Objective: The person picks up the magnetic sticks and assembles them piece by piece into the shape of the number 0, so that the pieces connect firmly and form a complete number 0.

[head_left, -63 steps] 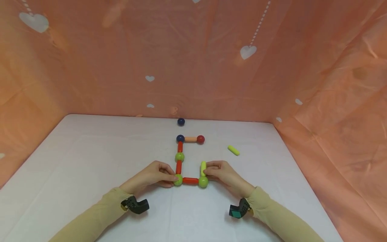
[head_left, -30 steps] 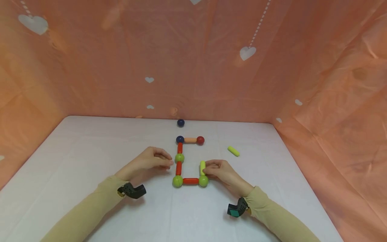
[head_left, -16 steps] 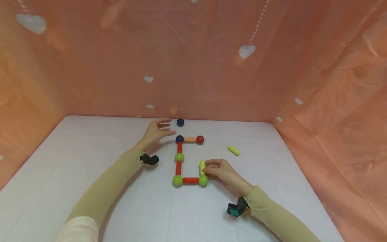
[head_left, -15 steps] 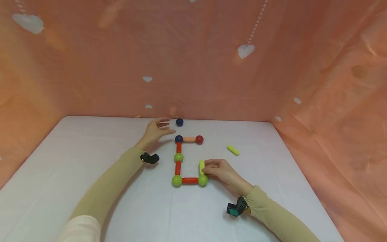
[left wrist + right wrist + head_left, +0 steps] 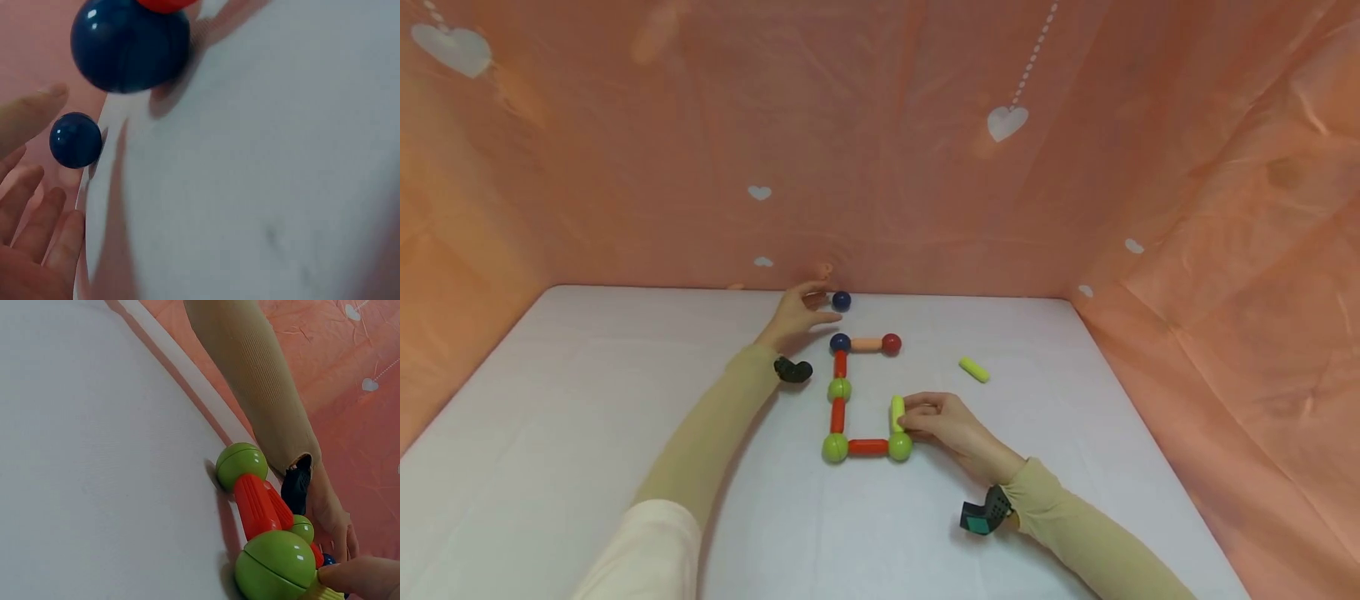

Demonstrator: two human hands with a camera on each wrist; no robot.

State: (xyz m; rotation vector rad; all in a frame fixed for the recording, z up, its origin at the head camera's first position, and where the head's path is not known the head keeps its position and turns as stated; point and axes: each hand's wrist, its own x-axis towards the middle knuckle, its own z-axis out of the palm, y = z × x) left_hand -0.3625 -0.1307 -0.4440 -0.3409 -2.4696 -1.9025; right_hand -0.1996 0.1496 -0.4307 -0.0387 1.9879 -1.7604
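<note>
My left hand [image 5: 795, 315] reaches to a loose dark blue ball [image 5: 842, 301] near the table's back edge. Thumb and fingers are spread on its near side, and the left wrist view shows a gap between the fingers and that ball [image 5: 75, 140]. With thumb and fingertips, my right hand [image 5: 955, 429] pinches a yellow-green rod [image 5: 897, 412] that stands against a green ball [image 5: 899, 447]. From there a red rod [image 5: 868, 447] leads to a second green ball [image 5: 835, 448]. Red rods link it through a third green ball [image 5: 839, 389] to another blue ball [image 5: 840, 342].
A peach rod [image 5: 866, 344] joins that blue ball to a red ball [image 5: 891, 344]. Another yellow-green rod [image 5: 974, 369] lies loose to the right on the white table [image 5: 587, 433]. Orange cloth [image 5: 880, 150] with hearts hangs behind and at both sides.
My left hand has let go of the near-left green ball and moved away along the chain to the loose blue ball. The right hand stays on its rod.
</note>
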